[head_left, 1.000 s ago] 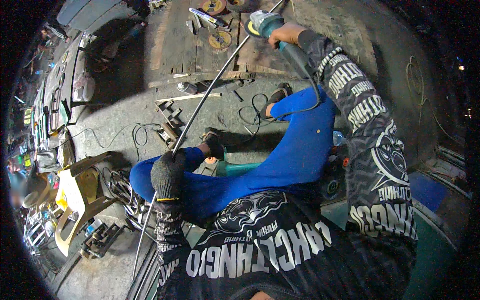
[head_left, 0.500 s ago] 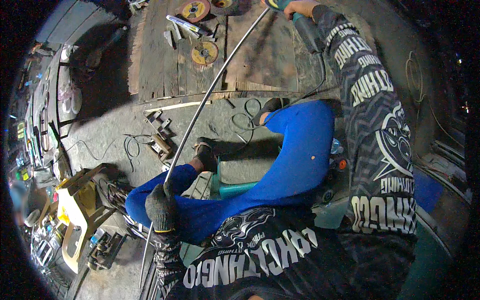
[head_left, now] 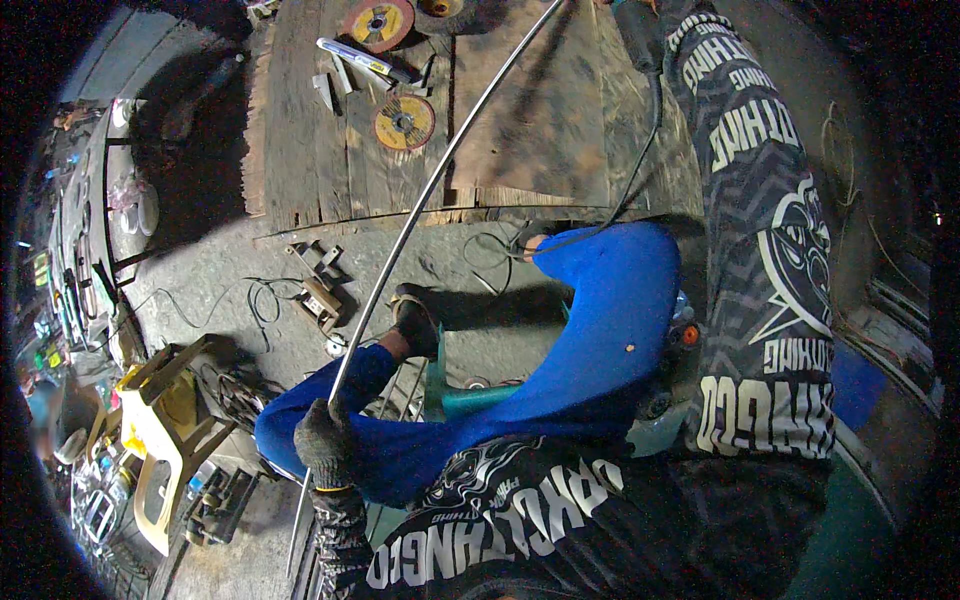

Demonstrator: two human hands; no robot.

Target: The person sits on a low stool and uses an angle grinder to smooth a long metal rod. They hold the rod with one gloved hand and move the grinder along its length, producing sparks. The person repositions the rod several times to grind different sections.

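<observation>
A dark grey work glove covers my left hand [head_left: 322, 440], which is closed around a long, thin metal rod [head_left: 402, 242] just above my left thigh. From that grip the rod slants up and right across the wooden work board to the upper edge, and its lower end runs down beside my left forearm. At the upper right, my right sleeve [head_left: 725, 75] stretches to the picture's edge, and the hand itself lies beyond it. Beside that cuff shows the dark body of a corded power tool [head_left: 636, 38], whose working end is cut off.
On the wooden board [head_left: 300, 150] lie a cutting disc [head_left: 404, 122], a larger disc [head_left: 380, 22], a marker pen [head_left: 362, 60] and small metal pieces. Metal brackets [head_left: 320, 300] and loose cable lie on the concrete floor. A yellowish plastic chair [head_left: 165, 440] is at the left.
My right arm and the power tool have moved up and right, taking the right hand out of the picture. The board appears slightly lower-left in view. My left hand keeps its grip on the rod.
</observation>
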